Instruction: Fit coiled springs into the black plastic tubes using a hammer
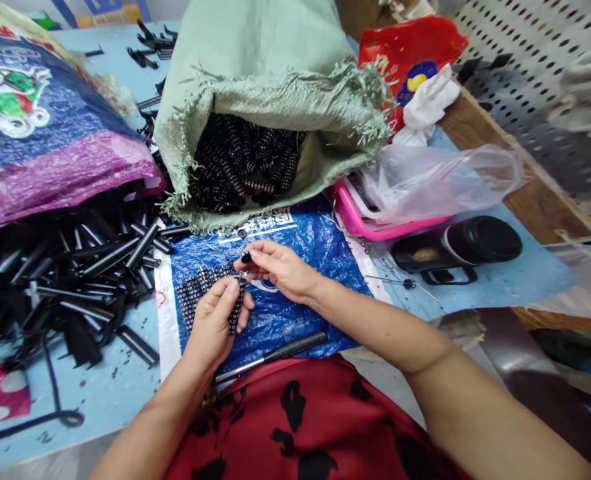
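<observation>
My left hand (219,308) is closed around a black strip with rows of small white marks (237,307), held upright over a blue plastic sheet (305,260). Just above it, my right hand (280,267) pinches a small black cap-like piece (246,257) between thumb and finger, close to the strip's upper end. Several similar marked strips (189,297) lie side by side on the sheet, left of my left hand. Another small dark round piece (242,234) sits near the sack's mouth. A rod with a black textured handle (295,347) lies at the sheet's near edge.
A pale green woven sack (260,60) opens toward me, full of marked strips. Black tubes (100,260) pile up at left beneath a printed bag (50,127). At right are a pink tray (355,217), a clear plastic bag (440,180) and a black lidded cup (455,243).
</observation>
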### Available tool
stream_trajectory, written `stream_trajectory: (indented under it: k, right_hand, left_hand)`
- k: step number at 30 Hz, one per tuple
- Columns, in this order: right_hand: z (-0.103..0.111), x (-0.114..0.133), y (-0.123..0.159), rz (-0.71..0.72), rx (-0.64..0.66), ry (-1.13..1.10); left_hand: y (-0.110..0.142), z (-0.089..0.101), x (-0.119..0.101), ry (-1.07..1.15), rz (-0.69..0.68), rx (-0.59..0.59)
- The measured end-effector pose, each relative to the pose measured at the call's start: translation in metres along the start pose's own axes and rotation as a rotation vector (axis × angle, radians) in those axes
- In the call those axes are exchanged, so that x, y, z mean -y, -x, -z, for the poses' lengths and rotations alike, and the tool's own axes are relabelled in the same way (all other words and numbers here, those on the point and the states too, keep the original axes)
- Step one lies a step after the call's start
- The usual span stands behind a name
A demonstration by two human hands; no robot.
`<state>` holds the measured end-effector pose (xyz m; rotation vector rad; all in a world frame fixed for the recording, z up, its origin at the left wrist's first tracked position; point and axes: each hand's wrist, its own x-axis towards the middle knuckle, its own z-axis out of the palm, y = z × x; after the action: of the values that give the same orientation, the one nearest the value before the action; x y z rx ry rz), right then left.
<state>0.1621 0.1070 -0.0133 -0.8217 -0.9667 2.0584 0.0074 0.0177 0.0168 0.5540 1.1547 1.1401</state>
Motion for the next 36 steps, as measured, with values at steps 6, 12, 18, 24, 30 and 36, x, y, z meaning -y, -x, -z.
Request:
stream_trajectory:
  k: [6, 12, 18, 24, 30, 36]
  right_hand:
    - [-0.016, -0.015, 0.033, 0.047, 0.005, -0.111]
    - [-0.023, -0.025, 0.039, 0.131, -0.006, -0.021]
    - [-0.035, -0.039, 0.056, 0.314, 0.052, 0.396]
    - [-0.039, -0.056, 0.075, 0.739, 0.188, 1.055]
    - [-0.039, -0.058, 0.087, 0.821, 0.296, 1.318]
    - [-0.034, -0.042, 0.086, 1.134, 0.21, 1.27]
  left_hand:
    - [0.01, -0.004, 0.009, -0.01, -0.004, 0.022]
    - [0.028, 0.003, 0.012, -0.001, -0.013, 0.017]
    - [0.047, 0.006, 0.015, 0.097, -0.041, -0.047]
    - [0.066, 0.016, 0.027, 0.16, -0.051, -0.076]
    - [0.082, 0.021, 0.047, 0.093, -0.07, -0.024]
    - [0.093, 0.071, 0.024, -0.514, -0.454, -0.254]
